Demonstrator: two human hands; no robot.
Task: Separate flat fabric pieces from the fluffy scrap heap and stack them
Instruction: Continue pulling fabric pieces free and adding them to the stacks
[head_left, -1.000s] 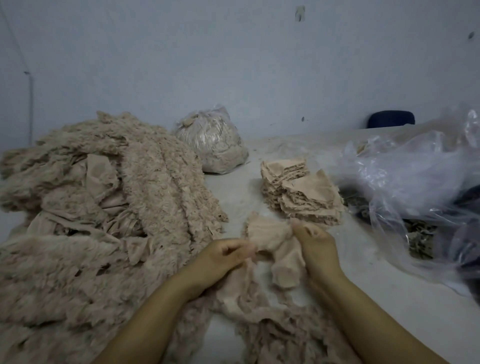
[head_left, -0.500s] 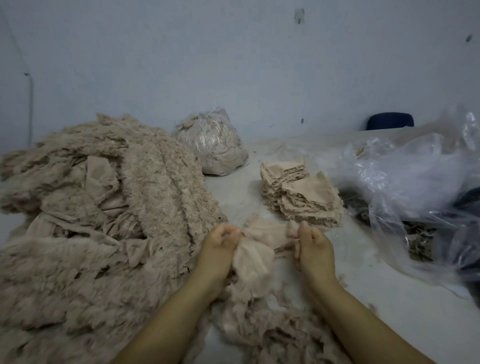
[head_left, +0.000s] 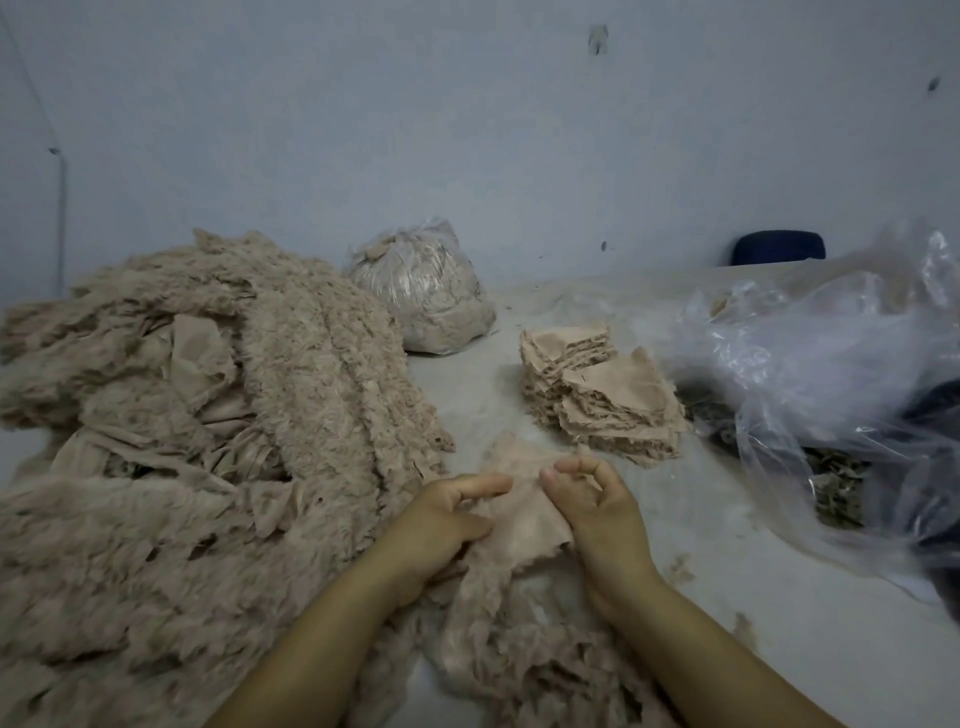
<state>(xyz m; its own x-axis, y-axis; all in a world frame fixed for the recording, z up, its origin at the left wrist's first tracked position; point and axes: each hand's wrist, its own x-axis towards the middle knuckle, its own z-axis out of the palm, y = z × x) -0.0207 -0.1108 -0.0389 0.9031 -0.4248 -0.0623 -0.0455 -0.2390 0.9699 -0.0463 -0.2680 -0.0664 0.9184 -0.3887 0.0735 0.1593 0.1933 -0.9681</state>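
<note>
piece in hand: flat beige fabric piece (head_left: 519, 512) lying between both hands, just in front of the stack, its near edge running into fluffy scraps (head_left: 524, 644) on the tabletop (head_left: 717, 587).
left hand: left hand (head_left: 447, 519) with fingers curled, thumb and index closing on the piece's left edge. Looks like a pinch; contact partly hidden.
right hand: right hand (head_left: 597, 506) curled too, fingertips at the piece's top right edge, palm over its right side. Likely pinching the cloth, can't confirm.
step: judging by the pose, the piece is being freed from the fluff and flattened before stacking.
how to do it well: pull the two edges apart gently to take out folds; shake or pick off clinging fluff first, it'll tilt the stack otherwise. Lift clear of the scraps so none get dragged along.
target: stack (head_left: 597, 395) of flat pieces beyond the hands, already tall, upper layers skewed towards the right. Lay the new piece square to the top one, edges matched.
source: big fluffy heap (head_left: 197, 441) left of the stack, flat pieces visible buried in it.
around: tied bag of scraps (head_left: 421, 291) behind and to the left of the stack; loose clear plastic bag (head_left: 810, 374) right of the stack, close enough to snag on the way over.
</note>
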